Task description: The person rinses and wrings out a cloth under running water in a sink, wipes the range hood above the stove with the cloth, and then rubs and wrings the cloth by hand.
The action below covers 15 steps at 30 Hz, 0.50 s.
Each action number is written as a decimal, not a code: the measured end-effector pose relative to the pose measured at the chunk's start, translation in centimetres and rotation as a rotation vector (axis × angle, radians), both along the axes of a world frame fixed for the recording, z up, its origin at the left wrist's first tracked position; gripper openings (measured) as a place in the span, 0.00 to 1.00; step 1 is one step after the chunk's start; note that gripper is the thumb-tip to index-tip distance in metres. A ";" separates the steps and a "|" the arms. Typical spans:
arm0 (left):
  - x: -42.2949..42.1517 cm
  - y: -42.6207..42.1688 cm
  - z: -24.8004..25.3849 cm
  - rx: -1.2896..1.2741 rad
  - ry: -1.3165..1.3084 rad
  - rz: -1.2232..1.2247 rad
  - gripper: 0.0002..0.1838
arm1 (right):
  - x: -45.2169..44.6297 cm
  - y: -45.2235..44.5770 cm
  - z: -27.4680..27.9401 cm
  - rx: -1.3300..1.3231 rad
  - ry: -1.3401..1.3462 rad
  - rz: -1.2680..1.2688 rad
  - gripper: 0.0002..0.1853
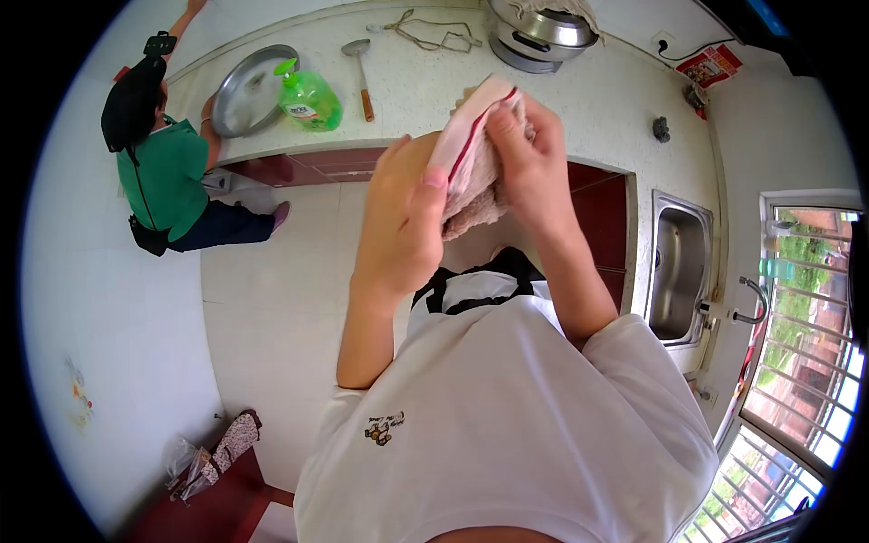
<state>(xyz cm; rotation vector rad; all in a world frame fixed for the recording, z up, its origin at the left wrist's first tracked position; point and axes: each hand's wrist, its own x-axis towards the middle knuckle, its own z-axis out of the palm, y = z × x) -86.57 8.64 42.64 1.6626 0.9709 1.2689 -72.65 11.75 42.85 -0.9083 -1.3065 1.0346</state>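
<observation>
Both my hands are raised in front of my body with a folded pale pink cloth between them. The cloth has a smooth side with a dark red stripe and a fluffy, terry-like side. On its left edge, my left hand is closed, the thumb pressing the front while the other fingers are partly hidden behind. My right hand pinches the upper right part, thumb over the cloth. The cloth is held above the floor, near the front edge of the countertop.
On the counter are a metal basin, a green pump bottle, a spatula with a wooden handle and a steel pot. A person in green stands at the left. A sink is at the right.
</observation>
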 end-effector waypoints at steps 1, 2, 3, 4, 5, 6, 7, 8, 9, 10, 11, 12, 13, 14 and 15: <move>-0.1 0.1 -0.4 -0.063 -0.108 -0.060 0.24 | 0.1 -0.1 0.4 -0.226 0.202 0.052 0.09; 0.1 0.1 -0.6 -0.075 -0.206 -0.093 0.29 | 0.5 0.2 -0.4 -0.276 0.323 0.071 0.10; 0.2 0.5 -0.7 -0.073 -0.207 -0.093 0.29 | 0.8 0.6 -0.3 -0.275 0.323 0.071 0.10; 0.4 0.9 -0.9 -0.131 -0.345 -0.174 0.31 | 1.2 0.7 -0.2 -0.321 0.468 0.067 0.11; 0.6 1.3 -1.1 -0.190 -0.483 -0.253 0.33 | 1.7 0.9 -0.1 -0.369 0.614 0.061 0.13; 0.8 1.7 -1.3 -0.202 -0.530 -0.273 0.35 | 2.1 1.0 0.5 -0.409 0.636 0.046 0.17; 0.9 2.2 -1.5 -0.211 -0.531 -0.265 0.35 | 3.2 1.7 -1.0 -0.359 0.634 0.087 0.19; 1.1 2.8 -1.6 -0.227 -0.561 -0.281 0.35 | 3.6 2.1 -1.6 -0.265 0.661 0.144 0.19; 1.4 3.2 -1.7 -0.242 -0.592 -0.293 0.35 | 4.0 2.5 -2.2 -0.174 0.688 0.202 0.19; 1.6 3.7 -1.6 -0.227 -0.569 -0.269 0.33 | 4.7 3.6 -3.5 -0.155 0.744 0.241 0.20; 1.9 4.3 -1.8 -0.223 -0.564 -0.251 0.33 | 5.4 4.6 -4.2 -0.160 0.749 0.258 0.20; 2.2 4.8 -2.1 -0.186 -0.528 -0.235 0.32 | 6.0 5.5 -4.6 -0.187 0.744 0.301 0.25; 2.5 5.4 -2.2 -0.148 -0.489 -0.218 0.31 | 6.3 6.5 -4.9 -0.212 0.739 0.346 0.33; 2.9 6.2 -2.2 -0.138 -0.478 -0.196 0.31 | 6.6 7.4 -5.0 -0.068 0.733 0.426 0.29; 3.3 6.9 -2.2 -0.107 -0.423 -0.165 0.30 | 7.1 8.4 -5.1 -0.073 0.746 0.448 0.29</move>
